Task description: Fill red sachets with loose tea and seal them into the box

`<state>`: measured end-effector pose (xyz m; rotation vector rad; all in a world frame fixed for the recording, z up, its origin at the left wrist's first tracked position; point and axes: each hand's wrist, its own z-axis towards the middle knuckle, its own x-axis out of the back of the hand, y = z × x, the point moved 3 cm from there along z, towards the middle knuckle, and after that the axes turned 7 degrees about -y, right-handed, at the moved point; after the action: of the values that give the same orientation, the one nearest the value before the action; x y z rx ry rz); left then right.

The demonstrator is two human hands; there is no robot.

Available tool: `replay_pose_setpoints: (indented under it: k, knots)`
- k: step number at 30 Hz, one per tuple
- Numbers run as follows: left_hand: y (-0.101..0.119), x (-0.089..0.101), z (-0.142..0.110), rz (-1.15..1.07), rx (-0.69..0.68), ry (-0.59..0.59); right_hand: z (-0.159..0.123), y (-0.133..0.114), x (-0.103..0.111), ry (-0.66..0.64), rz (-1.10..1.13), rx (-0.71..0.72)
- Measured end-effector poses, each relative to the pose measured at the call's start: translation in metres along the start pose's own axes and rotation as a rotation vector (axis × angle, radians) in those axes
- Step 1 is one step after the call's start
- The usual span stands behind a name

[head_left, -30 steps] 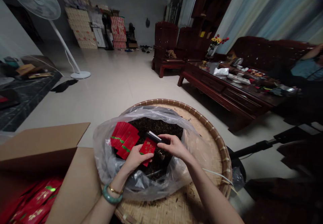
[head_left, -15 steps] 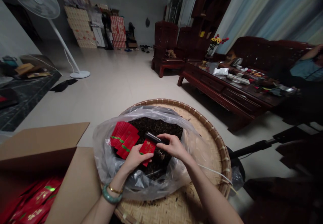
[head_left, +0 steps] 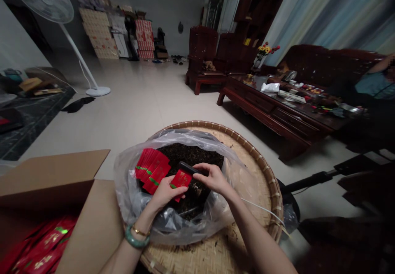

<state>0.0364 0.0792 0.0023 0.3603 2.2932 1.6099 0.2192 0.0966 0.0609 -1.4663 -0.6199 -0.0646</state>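
My left hand (head_left: 166, 191) pinches a small red packet (head_left: 181, 178) with gold printing, fingers closed on its lower part. Between the fingers of my right hand (head_left: 211, 177) is a small black scoop (head_left: 187, 167), its long dark body lying across the packet's top edge. Whether its tip is inside the packet, I cannot tell. Beneath both hands is a clear plastic bag (head_left: 123, 171) of dark loose tea leaves (head_left: 197, 154). A fanned row of red packets (head_left: 152, 167) with green bands lies on the leaves, left of the held one.
The bag stands on a round woven bamboo tray (head_left: 262, 175). At lower left, an open cardboard box (head_left: 92, 212) contains many red packets (head_left: 46, 245). Beyond are a white fan (head_left: 98, 90), a dark wooden table (head_left: 262, 103) with clutter, and a person's sleeve (head_left: 375, 84) at far right.
The black scoop has turned over in my right hand, its shiny side no longer facing up. The packet and my left hand have barely moved.
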Motion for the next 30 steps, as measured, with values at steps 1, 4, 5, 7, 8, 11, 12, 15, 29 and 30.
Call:
replay_pose_setpoints:
  k: [1,4,5,7,8,11,12,15,29,30]
  knots:
    - [0.000,0.000,0.000,-0.004,-0.001,-0.004,0.000,0.002,0.003,0.011,0.020,-0.012]
    - [0.001,0.001,-0.001,-0.011,-0.002,0.001,0.001,0.013,0.017,0.058,-0.035,-0.067]
    - [0.002,0.001,-0.001,-0.012,-0.002,0.003,0.000,0.018,0.021,0.072,-0.110,-0.090]
    - [0.003,0.000,-0.001,-0.012,-0.003,0.001,-0.001,0.027,0.026,0.090,-0.300,-0.139]
    - [0.003,0.000,-0.001,-0.013,-0.002,-0.002,-0.001,0.031,0.027,0.085,-0.388,-0.157]
    - [0.002,-0.001,-0.001,-0.004,0.000,-0.024,0.000,0.033,0.019,0.094,-0.515,-0.136]
    - [0.002,-0.002,-0.001,0.008,0.003,-0.041,0.001,0.030,0.014,0.115,-0.501,-0.100]
    - [0.000,-0.005,-0.002,0.066,0.018,-0.121,0.004,0.015,-0.006,0.166,-0.382,0.054]
    - [0.001,-0.005,-0.004,0.043,-0.004,-0.192,0.007,0.009,-0.021,0.070,0.068,0.021]
    - [0.001,-0.004,-0.003,0.031,-0.008,-0.174,0.007,0.009,-0.020,0.050,0.110,-0.004]
